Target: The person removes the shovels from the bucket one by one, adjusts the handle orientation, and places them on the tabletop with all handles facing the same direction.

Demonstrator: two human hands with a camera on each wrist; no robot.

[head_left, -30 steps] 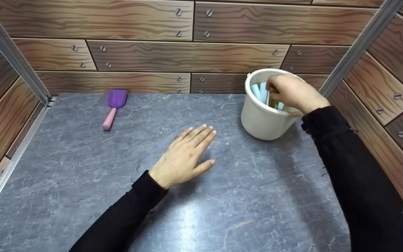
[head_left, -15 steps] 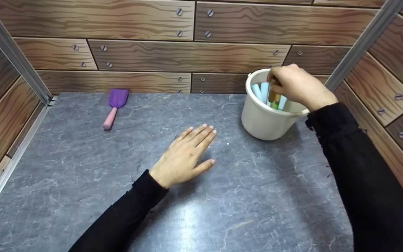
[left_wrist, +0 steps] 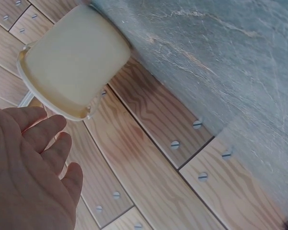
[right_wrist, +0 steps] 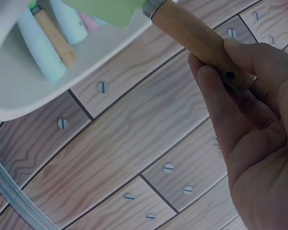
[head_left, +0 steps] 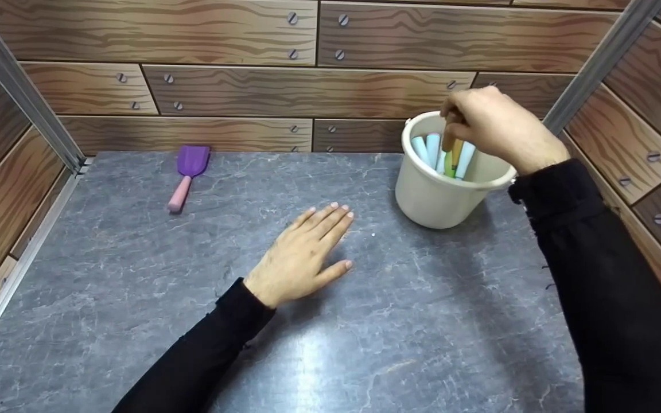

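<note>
My right hand is above the cream bucket at the back right. It pinches the wooden handle of a green spatula between thumb and fingers. In the right wrist view, the pale green head runs out of the frame, so its full shape is hidden. Light blue handles and another wooden handle stick up inside the bucket. My left hand is over the middle of the table, fingers straight and thumb apart, holding nothing.
A purple spatula with a pink handle lies at the back left of the grey marbled table. Wood-patterned walls with metal corner posts enclose the back and sides. A tiny white speck lies left of the bucket.
My right hand has risen and shifted slightly right with the green spatula, drawing it upward at the bucket. More of the bucket's contents now shows. My left hand has stayed still.
</note>
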